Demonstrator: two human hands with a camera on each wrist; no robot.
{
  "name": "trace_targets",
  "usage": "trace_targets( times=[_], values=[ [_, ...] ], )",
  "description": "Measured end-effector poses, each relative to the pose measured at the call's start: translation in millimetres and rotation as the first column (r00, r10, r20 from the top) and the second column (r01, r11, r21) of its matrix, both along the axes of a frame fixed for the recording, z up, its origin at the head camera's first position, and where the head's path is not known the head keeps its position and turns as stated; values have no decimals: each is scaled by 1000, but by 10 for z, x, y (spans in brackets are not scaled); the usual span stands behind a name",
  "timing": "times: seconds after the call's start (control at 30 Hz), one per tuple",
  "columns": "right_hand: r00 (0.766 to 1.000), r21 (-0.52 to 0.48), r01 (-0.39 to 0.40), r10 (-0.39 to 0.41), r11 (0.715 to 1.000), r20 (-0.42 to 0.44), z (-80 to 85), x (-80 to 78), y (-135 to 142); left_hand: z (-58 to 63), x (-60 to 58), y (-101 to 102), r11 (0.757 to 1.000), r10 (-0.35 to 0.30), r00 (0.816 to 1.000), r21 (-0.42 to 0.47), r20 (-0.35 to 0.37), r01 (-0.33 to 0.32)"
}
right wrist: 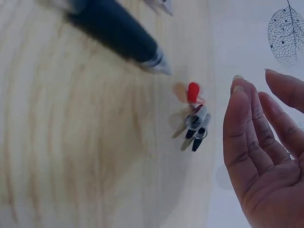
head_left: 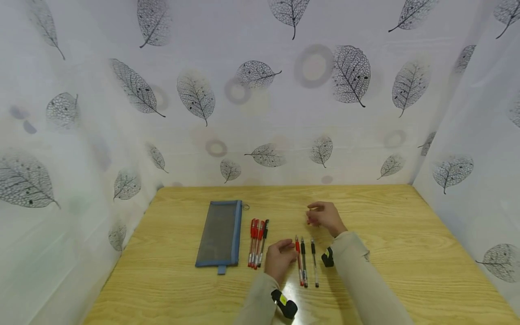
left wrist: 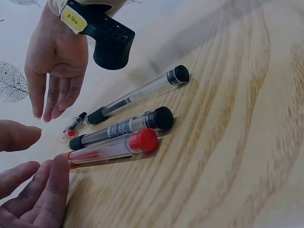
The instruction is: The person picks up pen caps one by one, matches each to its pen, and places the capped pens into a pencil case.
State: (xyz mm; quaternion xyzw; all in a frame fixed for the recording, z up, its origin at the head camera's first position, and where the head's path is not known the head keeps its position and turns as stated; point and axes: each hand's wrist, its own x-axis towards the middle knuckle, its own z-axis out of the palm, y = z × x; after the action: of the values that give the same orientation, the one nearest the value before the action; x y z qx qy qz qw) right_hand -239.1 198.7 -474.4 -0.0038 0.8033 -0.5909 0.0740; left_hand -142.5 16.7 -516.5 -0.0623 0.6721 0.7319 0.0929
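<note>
In the head view, one red pen [head_left: 299,262] and two black pens [head_left: 304,262] [head_left: 314,262] lie uncapped, side by side, on the wooden table. My left hand [head_left: 280,258] hovers beside the red pen, thumb and fingers apart; in the left wrist view its fingertips [left wrist: 59,166] overlap the red pen's far end. Beyond the pens is my right hand [head_left: 326,216], fingers loosely bent with nothing held. Below that hand, the right wrist view shows a red pen cap [right wrist: 193,92] and black pen caps [right wrist: 197,137] grouped on the table.
Left of my hands lie several capped red pens [head_left: 255,243] and a capped black pen [head_left: 264,241]. Farther left is a flat mesh zip pouch [head_left: 219,232] with blue edging. A leaf-patterned curtain [head_left: 264,117] surrounds the table [head_left: 386,253] at the back and sides.
</note>
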Motion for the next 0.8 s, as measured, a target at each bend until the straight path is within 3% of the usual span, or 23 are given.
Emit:
trace_targets(
  times=[0.4,0.6,0.8],
  values=[
    [997,21,76,-76,997,22,-113,12,38,-171,-69,70,984,68,998,-163,9,-65],
    [997,24,81,-81,996,3,-154,11,55,-139,-57,98,964,84,996,-251,-36,-91],
    [997,44,83,-82,996,-11,-199,2,69,-59,-42,136,921,104,994,-373,-44,-113]
  ],
)
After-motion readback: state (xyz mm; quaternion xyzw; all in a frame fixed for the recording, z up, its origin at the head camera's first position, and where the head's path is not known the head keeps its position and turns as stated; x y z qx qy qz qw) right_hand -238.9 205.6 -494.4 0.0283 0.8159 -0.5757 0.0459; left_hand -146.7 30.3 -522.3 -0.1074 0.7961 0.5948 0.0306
